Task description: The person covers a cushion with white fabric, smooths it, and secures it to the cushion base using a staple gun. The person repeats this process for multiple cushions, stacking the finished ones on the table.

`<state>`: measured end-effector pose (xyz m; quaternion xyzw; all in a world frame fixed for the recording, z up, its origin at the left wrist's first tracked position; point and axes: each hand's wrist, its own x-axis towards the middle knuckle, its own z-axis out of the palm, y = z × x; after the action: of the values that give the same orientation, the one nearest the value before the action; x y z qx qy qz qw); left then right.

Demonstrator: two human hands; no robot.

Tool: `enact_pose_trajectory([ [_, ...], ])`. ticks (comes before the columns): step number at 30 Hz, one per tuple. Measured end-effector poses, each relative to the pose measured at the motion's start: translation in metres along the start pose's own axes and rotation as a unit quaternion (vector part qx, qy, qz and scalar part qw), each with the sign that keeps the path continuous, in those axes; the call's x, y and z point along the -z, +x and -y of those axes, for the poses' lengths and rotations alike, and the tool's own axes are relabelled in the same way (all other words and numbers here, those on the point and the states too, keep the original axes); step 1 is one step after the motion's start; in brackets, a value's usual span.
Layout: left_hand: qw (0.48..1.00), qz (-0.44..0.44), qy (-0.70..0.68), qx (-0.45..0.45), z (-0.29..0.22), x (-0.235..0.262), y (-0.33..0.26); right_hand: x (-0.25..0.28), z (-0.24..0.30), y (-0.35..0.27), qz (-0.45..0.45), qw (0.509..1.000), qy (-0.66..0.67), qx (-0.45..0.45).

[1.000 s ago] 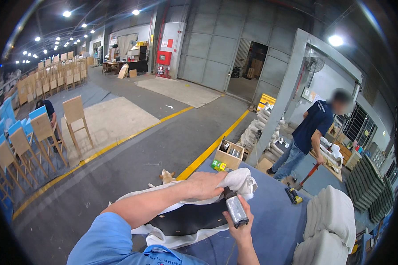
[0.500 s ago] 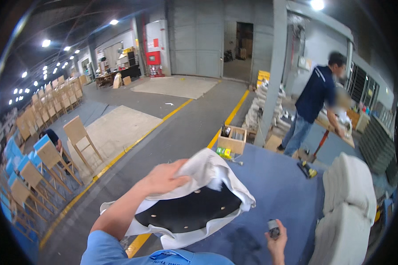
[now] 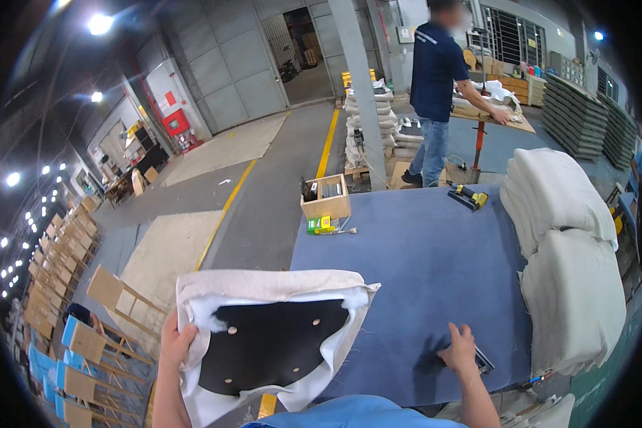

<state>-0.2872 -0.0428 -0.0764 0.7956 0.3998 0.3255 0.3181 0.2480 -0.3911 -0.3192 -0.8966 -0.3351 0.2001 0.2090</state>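
My left hand (image 3: 175, 344) grips the left edge of an upholstered seat pad (image 3: 274, 285), tilted so its underside faces me. The pad has a black base with several round holes, white padding and loose pale fabric around the edges. Low over the blue-grey tabletop (image 3: 406, 264), my right hand (image 3: 460, 348) has its fingers apart and nothing between them. Just beside that hand lies a dark, metallic-edged tool (image 3: 484, 361); the hand partly hides it, so I cannot tell its kind.
Stacked pale padded covers (image 3: 571, 299) line the table's right side. A yellow-and-black nail gun (image 3: 469, 196), a wooden box (image 3: 326, 197) and a green-yellow carton (image 3: 321, 226) sit toward the far edge. Beyond, a person (image 3: 439, 78) works at another table. Wooden chairs (image 3: 85, 342) stand at left.
My right hand has let go of the dark tool, which now lies on the table. The pad has swung left and more upright, my left hand shifting from its top to its left edge.
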Motion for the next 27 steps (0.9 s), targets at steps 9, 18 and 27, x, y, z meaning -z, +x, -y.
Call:
enact_pose_trajectory([
  [9,0.986,-0.106,-0.076,0.102,0.055,0.048,-0.078,-0.096,0.162,0.111,0.41,0.778,0.472,0.059],
  [18,0.977,-0.117,-0.094,0.15,0.064,0.122,-0.147,-0.167,0.354,0.064,0.341,0.721,0.602,0.027],
  [27,0.981,0.056,-0.123,0.136,0.036,-0.023,-0.11,-0.01,0.455,0.184,-0.123,0.678,0.605,0.4],
])
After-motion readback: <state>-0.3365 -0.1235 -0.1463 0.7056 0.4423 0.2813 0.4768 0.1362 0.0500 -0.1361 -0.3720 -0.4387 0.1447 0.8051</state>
